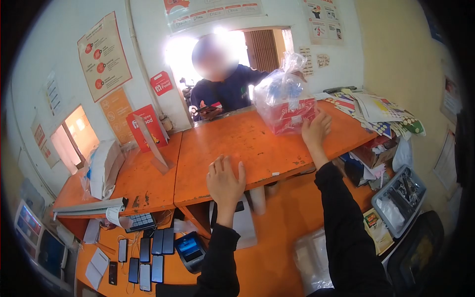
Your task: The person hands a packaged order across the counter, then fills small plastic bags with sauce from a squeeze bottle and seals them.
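Observation:
A clear plastic bag [273,91] with a red and white box [298,111] inside stands on the orange counter [232,143], its gathered top pointing up. Beside the box's right side is my right hand [316,129], fingers raised and loosely bent, apart from one another; whether they touch the plastic I cannot tell. My left hand [226,184] rests over the counter's front edge with its fingers spread and nothing in them. Across the counter, a person [220,94] in a dark jacket holds a phone [208,107] and stretches an arm behind the bag's top.
Printed papers [381,111] pile up on the counter's right end. A red folded sign [147,129] and a stack of white paper [105,168] stand at left. Below lie several phones [157,268], a payment terminal [190,250] and a grey cutlery tray [403,200].

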Available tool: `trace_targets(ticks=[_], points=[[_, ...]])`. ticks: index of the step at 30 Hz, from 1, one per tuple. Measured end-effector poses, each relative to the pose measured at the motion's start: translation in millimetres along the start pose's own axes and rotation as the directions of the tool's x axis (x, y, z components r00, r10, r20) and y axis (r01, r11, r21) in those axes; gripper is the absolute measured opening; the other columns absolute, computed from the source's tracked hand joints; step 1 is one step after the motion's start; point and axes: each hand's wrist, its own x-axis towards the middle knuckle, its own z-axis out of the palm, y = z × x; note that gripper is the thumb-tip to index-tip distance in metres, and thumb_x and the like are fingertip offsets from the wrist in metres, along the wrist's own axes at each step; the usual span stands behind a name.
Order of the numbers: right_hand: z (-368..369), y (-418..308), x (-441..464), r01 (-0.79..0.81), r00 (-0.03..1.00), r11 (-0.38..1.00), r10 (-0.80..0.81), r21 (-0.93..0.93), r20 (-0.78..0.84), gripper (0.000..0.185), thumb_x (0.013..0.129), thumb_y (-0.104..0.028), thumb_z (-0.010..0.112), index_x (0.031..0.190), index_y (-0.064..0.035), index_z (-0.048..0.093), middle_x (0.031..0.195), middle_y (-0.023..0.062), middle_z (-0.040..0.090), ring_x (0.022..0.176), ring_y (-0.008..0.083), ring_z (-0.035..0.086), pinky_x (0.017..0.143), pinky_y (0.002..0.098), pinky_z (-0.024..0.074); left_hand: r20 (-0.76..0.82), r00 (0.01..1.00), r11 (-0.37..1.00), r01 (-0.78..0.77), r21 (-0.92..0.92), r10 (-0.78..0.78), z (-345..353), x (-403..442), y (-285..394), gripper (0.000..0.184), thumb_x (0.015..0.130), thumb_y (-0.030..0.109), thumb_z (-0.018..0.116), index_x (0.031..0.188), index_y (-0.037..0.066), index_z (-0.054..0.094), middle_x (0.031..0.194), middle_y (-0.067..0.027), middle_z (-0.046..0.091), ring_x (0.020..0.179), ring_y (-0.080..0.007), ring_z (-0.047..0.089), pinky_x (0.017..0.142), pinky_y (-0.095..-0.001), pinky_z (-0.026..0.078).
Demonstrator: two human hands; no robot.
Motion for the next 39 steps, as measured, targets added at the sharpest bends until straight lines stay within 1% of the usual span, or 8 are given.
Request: trace_targets(ticks=[4, 7, 13, 16, 19, 25, 34, 39], points=[[9.7, 11.6, 4.7, -0.193, 0.98, 0.977, 0.186, 0.094, 0.077, 0.065, 0.083, -0.014, 0.063, 0.14, -0.0009, 0.035, 0.134, 0.0263, 0.043, 0.128, 0.0422, 0.042, 0.104, 0.0541, 0.0345, -0.006, 1.0, 1.0, -0.008, 0.006, 0.008, 0.9, -0.3, -0.2, 0.037, 0.093, 0.037, 0.058, 0.115, 0.008, 0.065, 0.122, -0.0104, 0.063, 0.114, -0.028, 0.056, 0.089, -0.0403, 0.047], [21.1, 24.9, 11.0, -0.119, 0.993, 0.942, 0.11, 0.314, 0.047, 0.069, 0.086, -0.013, 0.06, 0.144, 0.0049, 0.028, 0.136, 0.0322, 0.04, 0.128, 0.0467, 0.041, 0.107, 0.0522, 0.0341, -0.007, 1.0, 1.0, -0.014, -0.014, 0.014, 2.4, -0.7, -1.0, 0.037, 0.092, 0.037, 0.059, 0.113, 0.007, 0.064, 0.123, -0.0126, 0.063, 0.114, -0.0292, 0.056, 0.088, -0.0414, 0.047], [30.7, 37.8, 25.1, -0.083, 0.996, 0.923, 0.071, 0.377, 0.044, 0.061, 0.094, -0.016, 0.051, 0.144, 0.0094, 0.028, 0.135, 0.0362, 0.039, 0.126, 0.0504, 0.041, 0.11, 0.0487, 0.0329, -0.024, 0.999, 0.999, -0.04, -0.007, 0.039, 1.7, -0.9, -0.9, 0.035, 0.091, 0.036, 0.06, 0.111, 0.007, 0.064, 0.121, -0.013, 0.063, 0.111, -0.0297, 0.058, 0.085, -0.0417, 0.048], [44.4, 37.5, 39.0, -0.319, 0.948, 0.86, 0.295, 0.398, 0.123, 0.06, 0.099, -0.028, 0.046, 0.143, 0.0094, 0.031, 0.139, 0.0354, 0.038, 0.13, 0.0499, 0.04, 0.112, 0.0468, 0.0304, -0.011, 0.999, 0.999, -0.039, 0.0, 0.039, 0.9, -0.5, 1.6, 0.035, 0.091, 0.036, 0.06, 0.111, 0.007, 0.065, 0.121, -0.0107, 0.063, 0.111, -0.0285, 0.058, 0.086, -0.0409, 0.048], [63.3, 51.2, 52.0, -0.352, 0.935, 0.765, 0.313, 0.54, 0.166, 0.064, 0.103, -0.04, 0.039, 0.143, 0.0087, 0.035, 0.143, 0.0324, 0.04, 0.134, 0.0466, 0.038, 0.113, 0.0445, 0.0284, -0.02, 0.999, 0.999, -0.045, 0.006, 0.045, 0.8, -1.0, 0.6, 0.034, 0.092, 0.036, 0.06, 0.11, 0.008, 0.066, 0.12, -0.0095, 0.063, 0.112, -0.028, 0.058, 0.087, -0.0406, 0.049], [54.2, 51.4, 45.5, -0.307, 0.882, 0.867, 0.105, 0.392, 0.459, 0.064, 0.103, -0.046, 0.034, 0.143, 0.0032, 0.041, 0.141, 0.0301, 0.045, 0.134, 0.0425, 0.041, 0.112, 0.0446, 0.0313, -0.029, 0.999, 0.999, -0.034, 0.011, 0.034, 0.5, 0.0, 1.8, 0.033, 0.091, 0.035, 0.061, 0.108, 0.007, 0.066, 0.118, -0.0095, 0.064, 0.11, -0.0277, 0.058, 0.085, -0.0397, 0.05], [47.9, 44.7, 35.2, -0.105, 0.958, 0.895, -0.026, 0.433, 0.286, 0.058, 0.103, -0.039, 0.037, 0.151, -0.0069, 0.028, 0.14, 0.0303, 0.043, 0.126, 0.0471, 0.045, 0.106, 0.049, 0.0371, -0.015, 1.0, 1.0, -0.011, -0.022, 0.01, -0.6, 0.5, 3.0, 0.031, 0.091, 0.033, 0.061, 0.107, 0.007, 0.067, 0.117, -0.0084, 0.064, 0.109, -0.0271, 0.058, 0.087, -0.0385, 0.051], [44.8, 42.5, 32.7, -0.085, 0.962, 0.93, -0.016, 0.357, 0.272, 0.057, 0.103, -0.036, 0.039, 0.151, -0.0088, 0.028, 0.139, 0.0296, 0.043, 0.126, 0.0468, 0.046, 0.105, 0.0491, 0.0382, -0.002, 1.0, 0.999, -0.018, -0.032, 0.018, -1.3, 0.9, 3.4, 0.029, 0.092, 0.031, 0.06, 0.106, 0.008, 0.068, 0.117, -0.0085, 0.064, 0.109, -0.0273, 0.058, 0.087, -0.0385, 0.051]])
